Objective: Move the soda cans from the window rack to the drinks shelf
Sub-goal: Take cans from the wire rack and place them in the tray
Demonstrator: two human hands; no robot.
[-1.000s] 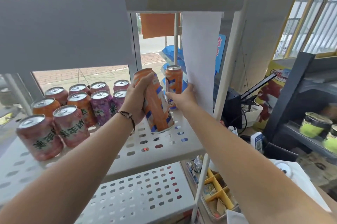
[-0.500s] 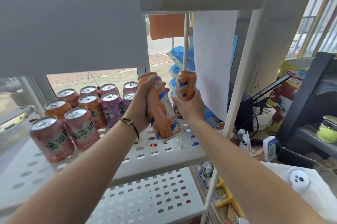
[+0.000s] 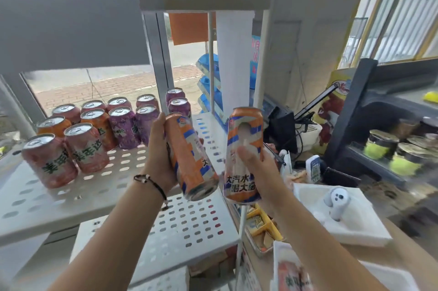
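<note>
My left hand (image 3: 159, 148) grips a tall orange, blue and white soda can (image 3: 191, 160), tilted with its bottom toward me. My right hand (image 3: 257, 167) grips a second tall can of the same kind (image 3: 244, 139), held nearly upright. Both cans hang in the air in front of the white perforated window rack (image 3: 113, 172). Several shorter cans remain on the rack's left part: pink ones (image 3: 85, 148) in front, orange ones (image 3: 99, 122) and purple ones (image 3: 124, 127) behind.
A lower perforated shelf (image 3: 189, 231) lies under my hands. The rack's white post (image 3: 260, 65) stands just right of the cans. A dark shelf (image 3: 350, 110) with jars is at the right. A white counter (image 3: 355, 226) holds a small white device (image 3: 336, 200).
Both hands have pulled back from the rack toward me and to the right, each carrying its tall can. The right hand took hold of its can and lifted it off the shelf.
</note>
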